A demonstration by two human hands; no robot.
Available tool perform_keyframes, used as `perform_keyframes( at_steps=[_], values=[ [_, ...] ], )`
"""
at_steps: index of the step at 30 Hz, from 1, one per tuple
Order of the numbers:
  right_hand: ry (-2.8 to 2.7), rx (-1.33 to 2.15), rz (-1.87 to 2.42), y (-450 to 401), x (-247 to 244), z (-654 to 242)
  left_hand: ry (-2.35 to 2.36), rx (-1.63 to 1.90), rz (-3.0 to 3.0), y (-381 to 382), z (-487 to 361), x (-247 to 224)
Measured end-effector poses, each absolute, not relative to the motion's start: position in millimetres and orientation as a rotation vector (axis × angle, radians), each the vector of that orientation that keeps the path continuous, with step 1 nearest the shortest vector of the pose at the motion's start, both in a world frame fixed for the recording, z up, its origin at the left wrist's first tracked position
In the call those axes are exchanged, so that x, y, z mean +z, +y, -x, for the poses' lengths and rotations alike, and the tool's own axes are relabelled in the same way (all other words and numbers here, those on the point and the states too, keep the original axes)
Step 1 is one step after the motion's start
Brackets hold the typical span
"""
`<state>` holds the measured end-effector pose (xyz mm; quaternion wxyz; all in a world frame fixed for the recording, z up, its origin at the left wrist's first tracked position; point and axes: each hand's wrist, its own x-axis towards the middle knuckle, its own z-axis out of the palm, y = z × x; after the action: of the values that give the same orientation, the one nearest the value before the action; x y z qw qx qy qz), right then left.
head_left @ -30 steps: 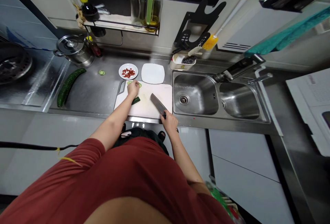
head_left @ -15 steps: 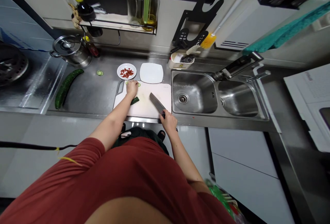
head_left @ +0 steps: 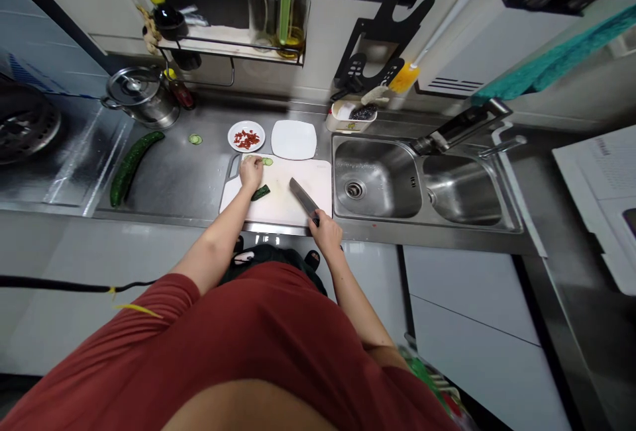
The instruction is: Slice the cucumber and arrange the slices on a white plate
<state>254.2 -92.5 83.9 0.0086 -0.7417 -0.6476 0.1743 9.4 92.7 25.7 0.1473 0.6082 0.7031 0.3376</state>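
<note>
The right hand (head_left: 326,232) is clamped around the handle of a cleaver (head_left: 304,198), its blade resting over a white cutting board (head_left: 283,206). The left hand (head_left: 251,173) curls down at the board's upper edge, though whether it pinches a slice is hidden. Just beside it lie a dark green cucumber piece (head_left: 260,192) and a pale slice (head_left: 268,161). Slicing appears in hand; another cut calls for steadying the piece and bringing the blade across.
</note>
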Motion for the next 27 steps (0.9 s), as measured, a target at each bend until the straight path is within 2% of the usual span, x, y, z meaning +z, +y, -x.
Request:
perform_keyframes(
  at_steps=[9, 19, 27],
  values=[
    [-2.107, 0.614, 2.274, -84.9, 93.5, -244.3, 2.027, 1.126, -1.644, 44.0, -6.1, 25.0],
    [-2.11, 0.679, 2.335, -81.4, 92.3, -233.3, 1.913, 1.051, -1.822, -7.7, -3.3, 26.2],
    [-2.143, 0.731, 2.291, -74.7, 90.0, -230.1, 1.877, 1.027, -1.872, -12.9, -1.5, 23.9]
  ],
)
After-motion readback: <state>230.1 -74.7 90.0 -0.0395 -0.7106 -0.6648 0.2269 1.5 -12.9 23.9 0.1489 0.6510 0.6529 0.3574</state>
